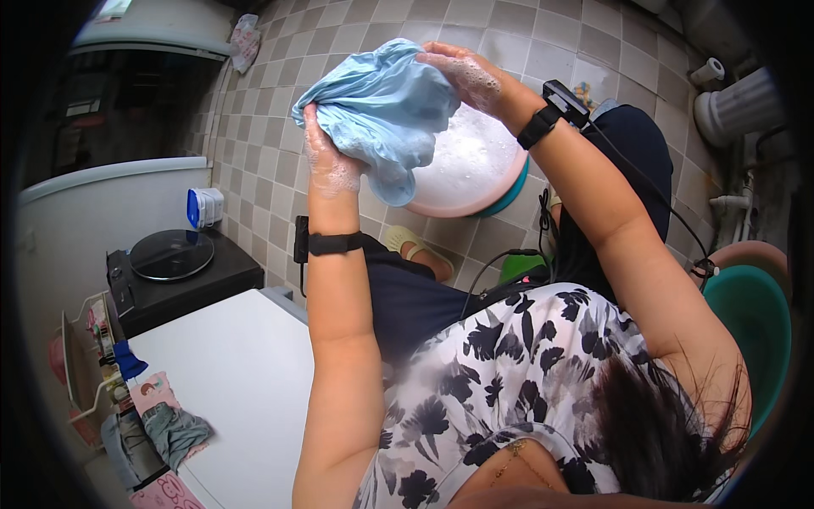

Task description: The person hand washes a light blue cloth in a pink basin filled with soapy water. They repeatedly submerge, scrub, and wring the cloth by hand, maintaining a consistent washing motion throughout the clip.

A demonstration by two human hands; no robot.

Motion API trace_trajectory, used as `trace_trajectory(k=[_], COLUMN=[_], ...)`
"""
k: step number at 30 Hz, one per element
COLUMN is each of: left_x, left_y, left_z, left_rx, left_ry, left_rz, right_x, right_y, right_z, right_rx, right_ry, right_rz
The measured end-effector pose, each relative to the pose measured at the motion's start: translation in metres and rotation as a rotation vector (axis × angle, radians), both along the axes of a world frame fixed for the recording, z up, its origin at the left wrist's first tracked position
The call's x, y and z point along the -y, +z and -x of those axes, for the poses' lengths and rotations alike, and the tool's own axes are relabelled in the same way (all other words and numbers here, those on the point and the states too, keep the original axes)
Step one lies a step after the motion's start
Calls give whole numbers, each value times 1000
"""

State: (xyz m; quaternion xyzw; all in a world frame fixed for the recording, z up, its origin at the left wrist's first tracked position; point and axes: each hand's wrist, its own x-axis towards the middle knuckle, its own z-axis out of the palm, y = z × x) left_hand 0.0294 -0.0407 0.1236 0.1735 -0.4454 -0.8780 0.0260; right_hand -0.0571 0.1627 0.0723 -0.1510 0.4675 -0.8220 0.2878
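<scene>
A wet light-blue cloth [388,102] is held up between my two hands, bunched and creased, with some suds on its lower part. My left hand [327,153] grips its left edge; foam covers the palm and wrist. My right hand [467,76] holds the cloth's upper right side, also coated in foam. Behind and partly beneath the cloth, a pink basin [445,208] full of white suds stands on the tiled floor, with a teal rim showing under it.
A white flat surface [241,369] lies to my left, with small garments [172,423] at its edge. Beyond it sits a black gas stove [184,267] with a round dark lid. A teal basin [750,318] stands at my right. Cables hang from my wrist straps.
</scene>
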Motion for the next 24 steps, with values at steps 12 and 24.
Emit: trace_trajectory(k=[12,24], left_x=[-29,-22], left_y=[-84,-47], left_z=[-2,11], left_rx=[533,36], left_ry=[-265,-324], left_rz=[525,868], right_x=[4,3], right_y=[-27,-33], right_z=[7,3], right_rx=[295,321], right_ry=[48,84], right_rz=[203,152])
